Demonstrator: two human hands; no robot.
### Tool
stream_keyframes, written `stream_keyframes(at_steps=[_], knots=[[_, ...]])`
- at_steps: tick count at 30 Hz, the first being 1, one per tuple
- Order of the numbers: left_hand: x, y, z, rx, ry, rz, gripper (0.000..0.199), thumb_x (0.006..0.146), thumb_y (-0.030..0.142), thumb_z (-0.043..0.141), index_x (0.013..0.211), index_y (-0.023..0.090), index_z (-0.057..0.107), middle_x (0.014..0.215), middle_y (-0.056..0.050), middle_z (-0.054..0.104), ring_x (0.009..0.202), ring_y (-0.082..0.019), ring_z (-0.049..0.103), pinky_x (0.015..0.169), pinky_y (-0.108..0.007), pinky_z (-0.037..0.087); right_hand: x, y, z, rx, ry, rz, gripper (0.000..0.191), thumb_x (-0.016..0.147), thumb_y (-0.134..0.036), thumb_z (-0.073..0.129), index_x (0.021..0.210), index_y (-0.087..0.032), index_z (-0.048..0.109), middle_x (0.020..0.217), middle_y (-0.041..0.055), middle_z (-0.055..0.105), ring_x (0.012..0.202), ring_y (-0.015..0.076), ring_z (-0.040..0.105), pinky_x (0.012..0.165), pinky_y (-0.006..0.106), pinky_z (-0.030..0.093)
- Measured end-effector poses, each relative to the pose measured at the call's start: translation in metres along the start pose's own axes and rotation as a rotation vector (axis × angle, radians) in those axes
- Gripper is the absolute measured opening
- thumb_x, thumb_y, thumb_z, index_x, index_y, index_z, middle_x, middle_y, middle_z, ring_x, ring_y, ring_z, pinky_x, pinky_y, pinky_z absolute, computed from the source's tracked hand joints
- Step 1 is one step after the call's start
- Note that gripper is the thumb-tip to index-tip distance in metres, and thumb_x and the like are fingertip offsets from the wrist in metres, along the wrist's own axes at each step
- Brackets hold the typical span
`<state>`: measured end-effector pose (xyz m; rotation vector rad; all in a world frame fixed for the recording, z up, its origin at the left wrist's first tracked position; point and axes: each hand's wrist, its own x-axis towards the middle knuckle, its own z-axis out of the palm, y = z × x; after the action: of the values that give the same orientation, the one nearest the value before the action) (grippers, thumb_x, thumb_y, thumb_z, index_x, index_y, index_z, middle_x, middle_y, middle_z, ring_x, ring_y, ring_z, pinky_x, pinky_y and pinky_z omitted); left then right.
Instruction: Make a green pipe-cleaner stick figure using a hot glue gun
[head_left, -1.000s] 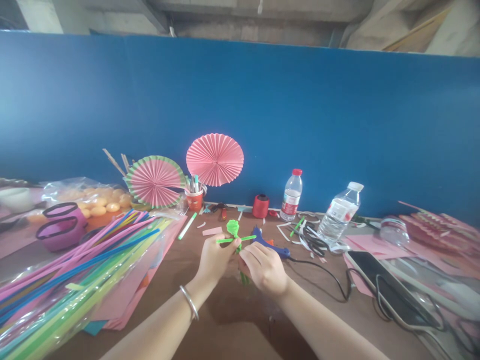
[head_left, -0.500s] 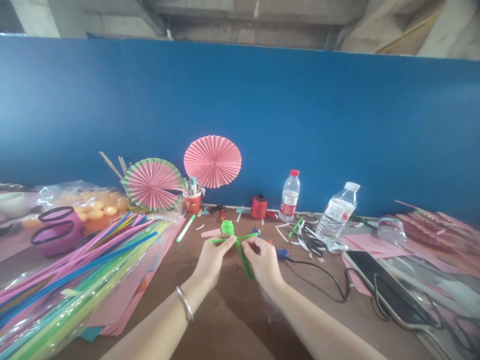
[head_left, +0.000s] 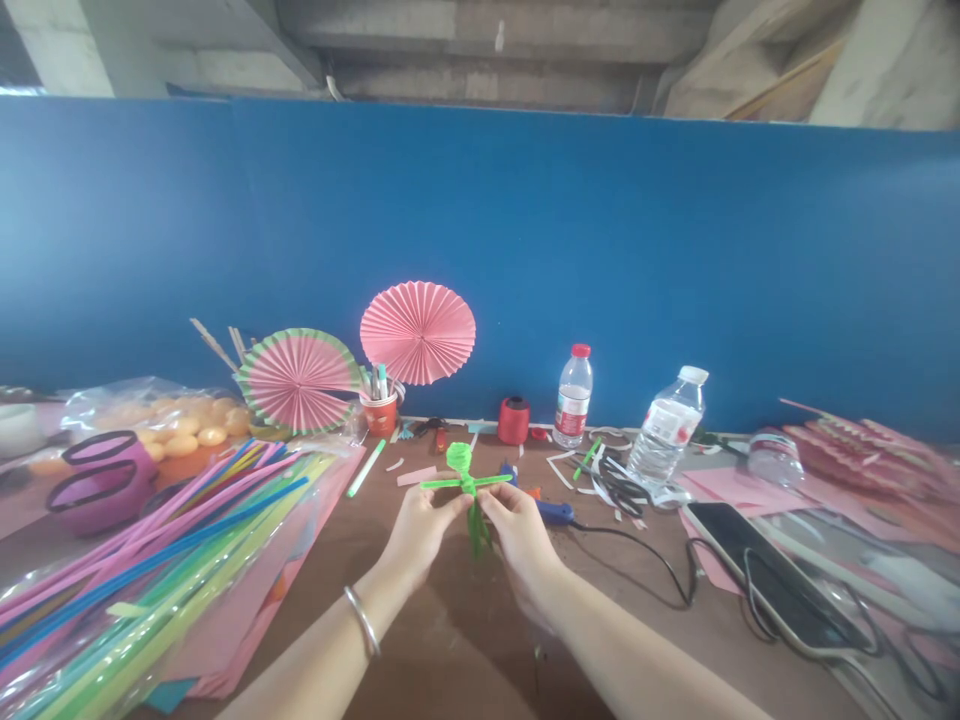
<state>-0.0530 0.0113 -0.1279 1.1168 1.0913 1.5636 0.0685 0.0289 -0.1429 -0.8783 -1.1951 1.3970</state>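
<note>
A bright green pipe-cleaner figure (head_left: pixel 459 461) is held up over the brown table in front of me. It has a coiled, rounded top, two straight arms sticking out sideways and a darker green part hanging below. My left hand (head_left: pixel 421 528) pinches it just under the left arm, thumb and finger near the middle. On the other side my right hand (head_left: pixel 519 524) grips it under the right arm. The fingertips of both hands almost meet at the crossing. Part of the lower end is hidden by my fingers.
Bagged pipe cleaners (head_left: pixel 217 530) lie at left, near purple bands (head_left: pixel 105 485). Behind stand pink paper fans (head_left: pixel 418 332), a cup of pens (head_left: pixel 380 412) and water bottles (head_left: pixel 667 425). A blue-handled corded tool (head_left: pixel 555 513) and a phone (head_left: pixel 776 575) are at right.
The green figure has turned from leaning to nearly upright, its side arms now almost level. Both hands keep their pinch on it. The view has tilted slightly upward.
</note>
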Motion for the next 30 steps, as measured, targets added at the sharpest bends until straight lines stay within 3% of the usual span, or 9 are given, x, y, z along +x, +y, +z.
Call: stream_keyframes(at_steps=[4, 10, 18, 24, 28, 30], knots=[[0.0003, 0.0003, -0.0006, 0.034, -0.007, -0.006, 0.016, 0.061, 0.021, 0.069, 0.076, 0.016, 0.066, 0.079, -0.004, 0.068, 0.080, -0.021, 0.061, 0.075, -0.031, 0.045, -0.0005, 0.0000, 0.0006, 0.064, -0.026, 0.064, 0.025, 0.067, -0.039, 0.061, 0.066, -0.015, 0.054, 0.054, -0.0040, 0.049, 0.047, 0.0072, 0.041, 0.046, 0.019, 0.033], [0.0004, -0.0018, -0.0013, -0.037, -0.030, -0.035, 0.018, 0.060, 0.020, 0.071, 0.077, 0.017, 0.064, 0.077, -0.003, 0.068, 0.079, -0.020, 0.061, 0.077, -0.034, 0.045, -0.0015, -0.0064, 0.0025, 0.194, -0.042, 0.186, 0.025, 0.061, -0.035, 0.068, 0.067, -0.013, 0.058, 0.056, -0.0019, 0.054, 0.048, 0.0078, 0.047, 0.050, 0.020, 0.036], [-0.0008, -0.0048, -0.0012, -0.217, -0.070, -0.084, 0.016, 0.061, 0.018, 0.071, 0.075, 0.015, 0.064, 0.071, -0.002, 0.066, 0.069, -0.015, 0.059, 0.073, -0.029, 0.044, -0.0050, -0.0051, 0.0050, 0.375, -0.118, 0.281, 0.031, 0.059, -0.039, 0.071, 0.067, -0.013, 0.056, 0.046, -0.0063, 0.046, 0.041, 0.0055, 0.040, 0.046, 0.019, 0.033], [-0.0007, -0.0074, -0.0002, -0.332, -0.090, -0.142, 0.013, 0.061, 0.016, 0.071, 0.073, 0.016, 0.064, 0.068, 0.001, 0.065, 0.068, -0.011, 0.057, 0.070, -0.023, 0.042, -0.0063, -0.0034, 0.0064, 0.394, -0.172, 0.255, 0.030, 0.064, -0.041, 0.068, 0.073, -0.014, 0.059, 0.053, -0.0027, 0.055, 0.046, 0.0079, 0.047, 0.049, 0.020, 0.037], [-0.0020, -0.0043, -0.0012, -0.371, -0.126, -0.203, 0.009, 0.059, 0.015, 0.072, 0.060, 0.014, 0.062, 0.055, 0.002, 0.059, 0.056, -0.009, 0.054, 0.059, -0.021, 0.042, -0.0051, -0.0022, 0.0064, 0.386, -0.166, 0.220, 0.028, 0.064, -0.039, 0.068, 0.065, -0.014, 0.057, 0.052, -0.0026, 0.055, 0.046, 0.0072, 0.048, 0.049, 0.019, 0.037], [-0.0034, -0.0017, -0.0021, -0.390, -0.160, -0.248, 0.010, 0.059, 0.016, 0.071, 0.064, 0.014, 0.063, 0.057, 0.001, 0.060, 0.053, -0.011, 0.054, 0.053, -0.023, 0.042, -0.0050, -0.0020, 0.0065, 0.380, -0.187, 0.235, 0.029, 0.064, -0.040, 0.068, 0.066, -0.014, 0.056, 0.051, -0.0030, 0.054, 0.043, 0.0067, 0.046, 0.045, 0.018, 0.036]])
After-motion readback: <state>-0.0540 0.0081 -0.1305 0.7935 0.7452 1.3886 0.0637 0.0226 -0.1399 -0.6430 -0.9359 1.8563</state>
